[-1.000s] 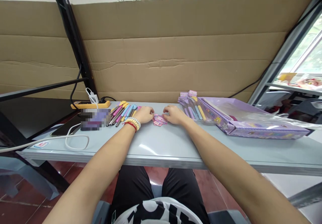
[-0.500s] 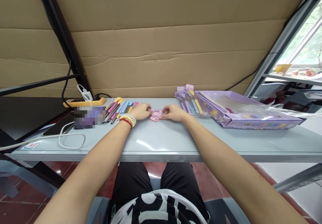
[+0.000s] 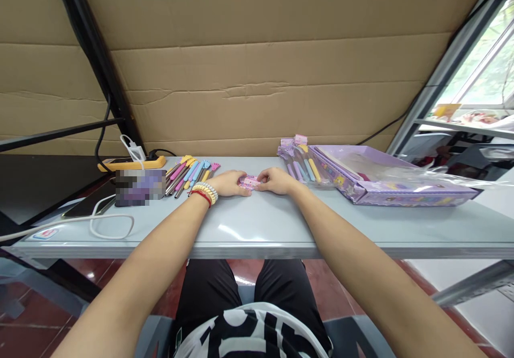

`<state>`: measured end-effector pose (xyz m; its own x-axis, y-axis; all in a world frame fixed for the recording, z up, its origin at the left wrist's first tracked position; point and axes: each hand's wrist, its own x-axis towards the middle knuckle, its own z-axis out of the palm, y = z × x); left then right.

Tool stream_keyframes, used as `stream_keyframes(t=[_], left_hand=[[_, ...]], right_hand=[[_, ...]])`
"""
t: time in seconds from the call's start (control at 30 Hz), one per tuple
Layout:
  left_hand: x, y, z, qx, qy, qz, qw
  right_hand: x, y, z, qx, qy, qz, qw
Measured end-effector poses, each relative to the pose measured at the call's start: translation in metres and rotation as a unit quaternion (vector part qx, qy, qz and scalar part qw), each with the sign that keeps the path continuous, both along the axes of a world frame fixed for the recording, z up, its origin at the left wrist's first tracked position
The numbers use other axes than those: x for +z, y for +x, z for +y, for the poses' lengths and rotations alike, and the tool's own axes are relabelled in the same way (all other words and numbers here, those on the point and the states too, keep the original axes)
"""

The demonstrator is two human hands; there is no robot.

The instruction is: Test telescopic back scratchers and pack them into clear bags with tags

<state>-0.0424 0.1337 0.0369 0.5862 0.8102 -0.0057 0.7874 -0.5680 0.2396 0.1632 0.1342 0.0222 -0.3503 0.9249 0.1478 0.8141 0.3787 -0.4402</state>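
A small pink printed card (image 3: 249, 182) lies on the grey table between my hands. My left hand (image 3: 229, 183), with beaded bracelets and a red cord at the wrist, holds its left side. Its thumb and fingers curl around that edge. On the right side, the fingertips of my right hand (image 3: 276, 180) pinch the card. Left of my left hand is a loose pile of slim pen-like sticks (image 3: 187, 174) in pink, blue, yellow and dark tones, with shaped tops. Similar sticks in clear bags with pink headers (image 3: 302, 165) lie beyond my right hand.
A purple open box (image 3: 413, 194) with clear plastic on it stands at the right. At the left are a blurred-out phone-like thing (image 3: 140, 187), a yellow power strip (image 3: 156, 163) and a white cable (image 3: 114, 236). Cardboard (image 3: 257, 101) closes off the back.
My left hand has turned flatter and moved slightly right over the card, with its thumb now nearer the front. The right hand stays at the card's right side.
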Motion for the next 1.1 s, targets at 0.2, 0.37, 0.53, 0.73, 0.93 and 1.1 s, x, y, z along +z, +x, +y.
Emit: stream_keyframes(t=[0.2, 0.37, 0.53, 0.73, 0.93, 1.1], left_hand=[[-0.0016, -0.0005, 0.0014, -0.011, 0.013, -0.018, 1.0], [-0.0016, 0.0, -0.0001, -0.017, 0.017, -0.027, 0.999], [-0.0004, 0.0009, -0.0016, -0.022, 0.025, -0.031, 0.999], [0.0021, 0.0021, -0.0044, -0.031, 0.03, -0.035, 0.998], [0.0015, 0.003, -0.0028, -0.035, 0.069, -0.029, 0.997], [0.0, 0.0029, -0.0009, -0.014, 0.068, -0.026, 0.997]], right_hand=[[0.0028, -0.002, -0.0038, 0.0, -0.005, -0.004, 1.0], [0.0041, -0.0034, -0.005, 0.007, -0.006, -0.01, 1.0], [0.0033, -0.005, -0.005, 0.008, 0.001, 0.002, 1.0], [0.0008, -0.005, -0.0038, 0.025, 0.02, 0.031, 0.999], [0.0, -0.0051, -0.0024, 0.035, 0.055, 0.041, 0.997], [-0.0016, -0.0052, -0.0012, 0.038, 0.067, 0.041, 0.996]])
